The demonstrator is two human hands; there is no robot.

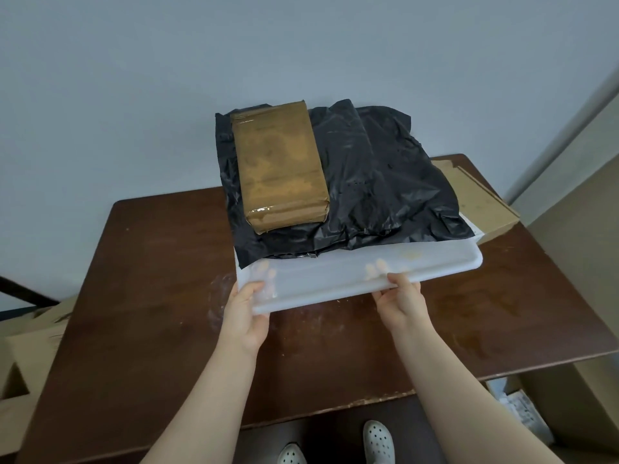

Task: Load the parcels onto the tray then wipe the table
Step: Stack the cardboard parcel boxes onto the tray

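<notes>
Both hands, the left hand (246, 316) and the right hand (400, 301), grip the near rim of the white tray (445, 262) over the table (140, 296). The black parcel (375, 182) looks soft and slippery, and the brown parcel (279, 169) on it may slide.

The tray (435, 262) is being held over the table (150, 296) by its near edge, the left hand (246, 316) at its left corner, the right hand (400, 303) further right. The bagged parcel (385, 182) is lying on the tray, the taped parcel (281, 169) on the bag's left part. A flat carton (482, 202) is being partly hidden behind, at the right.
</notes>
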